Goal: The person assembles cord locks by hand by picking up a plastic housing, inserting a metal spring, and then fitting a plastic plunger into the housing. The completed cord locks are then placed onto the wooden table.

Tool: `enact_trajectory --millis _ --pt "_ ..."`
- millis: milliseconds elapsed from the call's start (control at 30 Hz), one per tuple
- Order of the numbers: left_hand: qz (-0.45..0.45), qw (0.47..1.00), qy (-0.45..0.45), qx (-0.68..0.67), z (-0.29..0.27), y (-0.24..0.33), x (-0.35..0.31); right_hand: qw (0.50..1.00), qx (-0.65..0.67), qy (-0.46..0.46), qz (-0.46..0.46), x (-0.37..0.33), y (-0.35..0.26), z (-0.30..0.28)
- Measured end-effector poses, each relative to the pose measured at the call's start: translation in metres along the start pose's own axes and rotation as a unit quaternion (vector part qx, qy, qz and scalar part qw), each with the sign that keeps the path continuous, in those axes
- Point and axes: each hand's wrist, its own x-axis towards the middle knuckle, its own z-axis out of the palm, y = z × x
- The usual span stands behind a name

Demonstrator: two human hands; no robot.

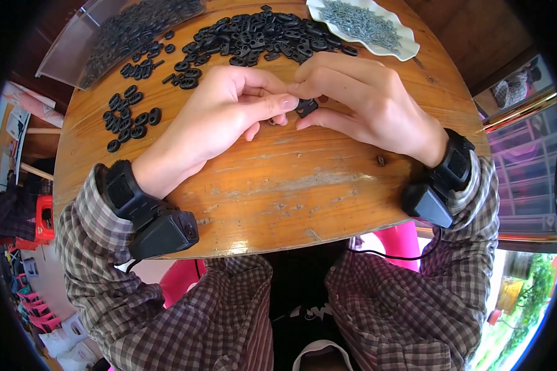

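Note:
Above the table, my two hands meet around a small black plastic part [307, 108]. My right hand [368, 102] is closed on it, thumb below and fingers above. The fingers of my left hand [223, 114] are pinched together at the part's left end; what they hold, if anything, is hidden behind the thumb. Just beyond the hands lies a heap of black plastic parts [260, 36]. Left of my left hand, several oval black pieces with holes [125, 116] are spread in a loose group.
A clear plastic bin [63, 57] with many black parts stands at the far left. At the far right, a white wavy-edged dish [408, 48] holds small silvery screws [362, 25]. The round wooden table [278, 204] has a scratched surface and curves toward my lap.

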Motion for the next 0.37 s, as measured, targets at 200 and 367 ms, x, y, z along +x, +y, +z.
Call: enact_trajectory --millis 200,367 --pt "0.015 1.000 0.007 -0.007 0.0022 -0.0028 0.0015 1.000 0.005 0.014 0.007 -0.0022 -0.0003 0.0047" --pt "0.010 1.000 0.007 0.000 0.0027 -0.0005 0.0006 1.000 -0.004 0.028 -0.007 -0.0020 0.0002 0.0072"
